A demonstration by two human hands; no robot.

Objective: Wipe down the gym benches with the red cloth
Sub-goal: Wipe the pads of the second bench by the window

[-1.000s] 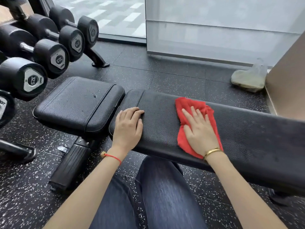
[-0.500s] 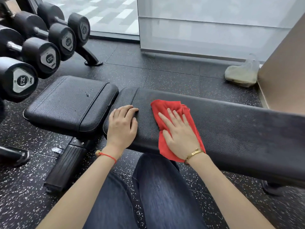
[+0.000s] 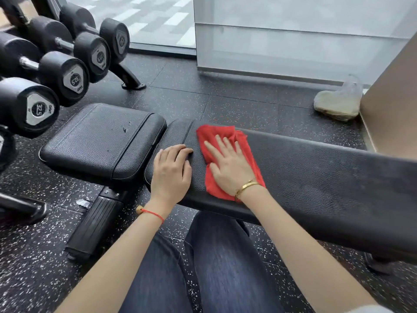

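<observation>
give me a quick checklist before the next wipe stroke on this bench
1. Red cloth lies flat under the right hand, palm and spread fingers pressing it down: ok.
2. Left hand is braced on the long back pad near its left end, beside the cloth and off it: ok.
3. Room to keep wiping left: not ok, the left hand sits right next to the cloth.
4. Pad to the right of the cloth is bare, nothing lying on it: ok.
5. Seat pad wiped yet: cannot tell; small pale marks show on it.
6. Dumbbells sit on their rack, apart from both hands: ok.
</observation>
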